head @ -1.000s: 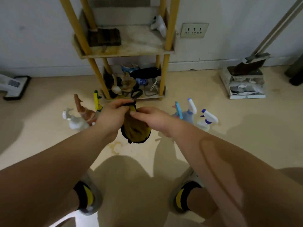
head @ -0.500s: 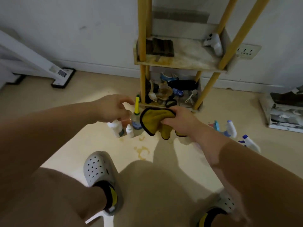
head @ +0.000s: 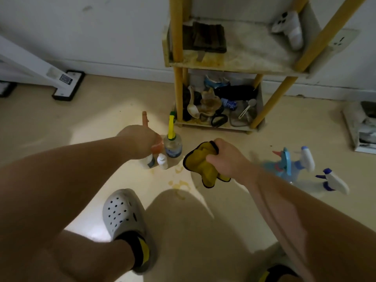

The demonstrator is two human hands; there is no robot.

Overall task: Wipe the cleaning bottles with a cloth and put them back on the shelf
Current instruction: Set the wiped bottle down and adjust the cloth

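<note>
My left hand (head: 139, 144) curls round an orange spray bottle (head: 157, 148) on the floor, whose nozzle sticks up above my knuckles. Beside it stand a clear bottle with a yellow trigger (head: 173, 146), a small white bottle (head: 162, 162) and a white bottle (head: 148, 162) partly hidden under my hand. My right hand (head: 225, 159) grips a bunched yellow cloth (head: 203, 166) just right of that group. Three more spray bottles lie further right: a blue one (head: 284, 166), a white one with a blue collar (head: 307, 159) and a white one with a dark blue trigger (head: 335, 182).
The yellow-posted shelf (head: 230, 62) stands against the wall, with a dark folded cloth (head: 207, 37) and a white bottle (head: 293, 29) on its middle board and clutter on the bottom board (head: 215, 106). A mop base (head: 68, 85) sits far left, a box (head: 364, 129) far right.
My left hand let go of the cloth and reached down onto the orange spray bottle. My right hand kept the cloth and lowered it. My view swung left.
</note>
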